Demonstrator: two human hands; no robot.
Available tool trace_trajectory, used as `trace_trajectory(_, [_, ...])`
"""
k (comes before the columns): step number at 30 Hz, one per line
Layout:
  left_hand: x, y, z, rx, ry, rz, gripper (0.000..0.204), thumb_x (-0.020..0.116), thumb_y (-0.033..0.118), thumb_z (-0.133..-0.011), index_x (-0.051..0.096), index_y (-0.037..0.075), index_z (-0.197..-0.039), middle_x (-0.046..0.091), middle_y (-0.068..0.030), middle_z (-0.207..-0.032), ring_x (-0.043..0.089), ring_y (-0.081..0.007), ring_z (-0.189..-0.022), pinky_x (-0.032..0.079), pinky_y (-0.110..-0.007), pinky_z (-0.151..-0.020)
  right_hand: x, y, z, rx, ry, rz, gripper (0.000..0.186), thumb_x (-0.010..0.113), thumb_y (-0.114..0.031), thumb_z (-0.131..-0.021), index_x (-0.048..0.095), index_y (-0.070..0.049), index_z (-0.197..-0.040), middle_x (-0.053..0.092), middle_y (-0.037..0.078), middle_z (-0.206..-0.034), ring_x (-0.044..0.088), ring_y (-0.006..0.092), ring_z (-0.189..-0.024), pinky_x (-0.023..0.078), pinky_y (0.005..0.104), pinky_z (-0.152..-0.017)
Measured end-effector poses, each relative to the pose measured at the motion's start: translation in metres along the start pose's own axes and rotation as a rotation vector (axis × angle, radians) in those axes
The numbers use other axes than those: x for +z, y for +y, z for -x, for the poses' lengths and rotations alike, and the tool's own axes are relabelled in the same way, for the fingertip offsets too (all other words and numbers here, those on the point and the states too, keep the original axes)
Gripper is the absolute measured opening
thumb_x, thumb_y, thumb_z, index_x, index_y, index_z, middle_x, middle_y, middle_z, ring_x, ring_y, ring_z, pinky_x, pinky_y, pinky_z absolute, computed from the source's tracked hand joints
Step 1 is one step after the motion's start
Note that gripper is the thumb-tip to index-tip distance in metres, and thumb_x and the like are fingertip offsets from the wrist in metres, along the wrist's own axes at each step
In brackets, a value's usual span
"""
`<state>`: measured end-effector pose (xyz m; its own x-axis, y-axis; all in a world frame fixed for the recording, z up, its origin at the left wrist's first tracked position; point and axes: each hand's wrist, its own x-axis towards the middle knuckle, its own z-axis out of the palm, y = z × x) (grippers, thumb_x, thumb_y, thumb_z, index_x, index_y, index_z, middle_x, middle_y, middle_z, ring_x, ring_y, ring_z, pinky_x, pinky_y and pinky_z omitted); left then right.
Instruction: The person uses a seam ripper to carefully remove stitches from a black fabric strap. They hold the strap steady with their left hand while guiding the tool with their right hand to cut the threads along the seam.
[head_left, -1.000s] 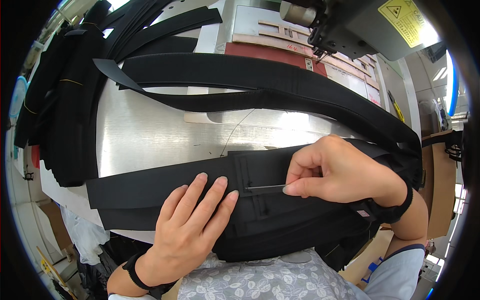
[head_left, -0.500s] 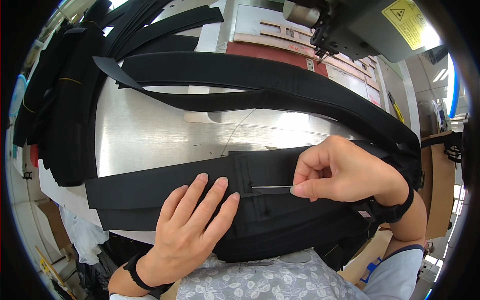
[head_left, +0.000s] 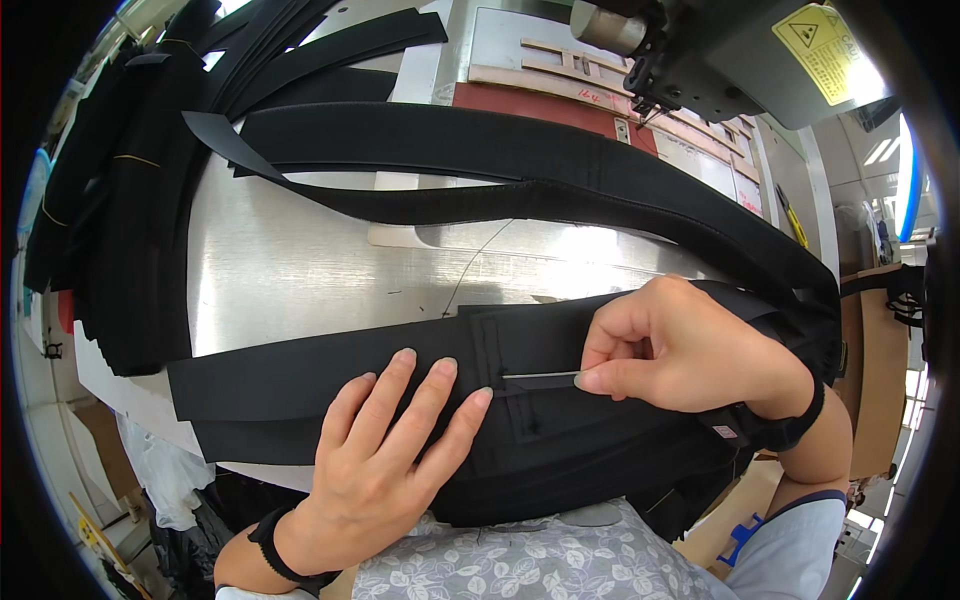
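Note:
My left hand (head_left: 385, 450) lies flat with fingers spread on a black fabric strip (head_left: 270, 368), pressing it down near a stitched overlap. Between thumb and bent fingers, my right hand (head_left: 665, 345) pinches a thin silvery metal tool (head_left: 540, 376). Its far end touches the black strip beside the stitching, just right of my left fingertips. Whether it is a needle or a tweezer tip cannot be made out. More layered black strips (head_left: 590, 440) lie below and to the right of my hands.
A long black strip (head_left: 420, 140) curves across the metal table (head_left: 300, 270). Bundles of black strips (head_left: 130, 210) are stacked at left. A sewing machine head (head_left: 720, 60) overhangs the back right. A yellow cutter (head_left: 792, 215) lies at the right edge. A loose thread (head_left: 470, 265) trails across the metal.
My left index finger has shifted slightly right, toward the tool's tip. The tool and right hand have moved barely to the left.

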<state>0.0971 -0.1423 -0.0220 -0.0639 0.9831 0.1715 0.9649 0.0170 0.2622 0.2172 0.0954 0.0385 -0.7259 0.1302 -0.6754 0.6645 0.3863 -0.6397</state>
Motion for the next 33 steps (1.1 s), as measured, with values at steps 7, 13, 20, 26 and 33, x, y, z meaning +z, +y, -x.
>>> trace_trajectory(7, [-0.004, 0.002, -0.001, -0.040, -0.057, 0.049, 0.052, 0.055, -0.001, -0.074, 0.064, 0.013, -0.123, 0.055, -0.0147, -0.130, 0.050, -0.0364, -0.121, 0.041, -0.047, -0.095, 0.013, 0.003, -0.005, -0.090, 0.107, -0.038, 0.012, 0.069, -0.012, -0.080, 0.069, 0.000, -0.078, 0.064, 0.006, -0.060, 0.060, 0.0130, -0.054, 0.045, 0.0262, -0.054])
trace_trajectory(13, [-0.003, 0.001, 0.001, -0.037, -0.050, 0.048, 0.052, 0.055, -0.001, -0.074, 0.064, 0.013, -0.123, 0.055, -0.0147, -0.131, 0.050, -0.0365, -0.121, 0.041, -0.047, -0.096, -0.001, 0.005, 0.002, 0.023, 0.003, -0.155, 0.015, 0.069, -0.014, -0.082, 0.068, 0.000, -0.077, 0.064, 0.005, -0.061, 0.058, 0.0096, -0.054, 0.044, 0.0245, -0.053])
trace_trajectory(20, [-0.002, 0.001, 0.002, -0.037, -0.048, 0.040, 0.052, 0.055, 0.000, -0.074, 0.063, 0.013, -0.123, 0.055, -0.0148, -0.131, 0.049, -0.0366, -0.122, 0.040, -0.047, -0.096, -0.002, 0.000, 0.001, 0.073, -0.017, -0.115, 0.016, 0.069, -0.015, -0.082, 0.069, 0.000, -0.077, 0.064, 0.006, -0.061, 0.058, 0.0095, -0.054, 0.045, 0.0247, -0.055])
trace_trajectory(26, [-0.003, 0.000, 0.002, -0.012, -0.039, 0.022, 0.046, 0.056, 0.005, -0.077, 0.065, 0.014, -0.121, 0.056, -0.0146, -0.128, 0.052, -0.0359, -0.118, 0.042, -0.046, -0.093, 0.002, 0.003, -0.002, 0.027, 0.011, -0.095, 0.015, 0.069, -0.014, -0.081, 0.069, 0.000, -0.077, 0.064, 0.006, -0.060, 0.059, 0.0112, -0.054, 0.046, 0.0257, -0.055])
trace_trajectory(33, [-0.003, -0.003, -0.001, 0.032, -0.006, -0.018, 0.036, 0.059, 0.013, -0.081, 0.067, 0.013, -0.116, 0.059, -0.0144, -0.122, 0.058, -0.0349, -0.108, 0.046, -0.043, -0.086, 0.008, 0.001, -0.005, -0.073, 0.064, -0.063, 0.015, 0.070, -0.014, -0.080, 0.069, 0.001, -0.078, 0.064, 0.007, -0.060, 0.059, 0.0114, -0.053, 0.044, 0.0263, -0.052])
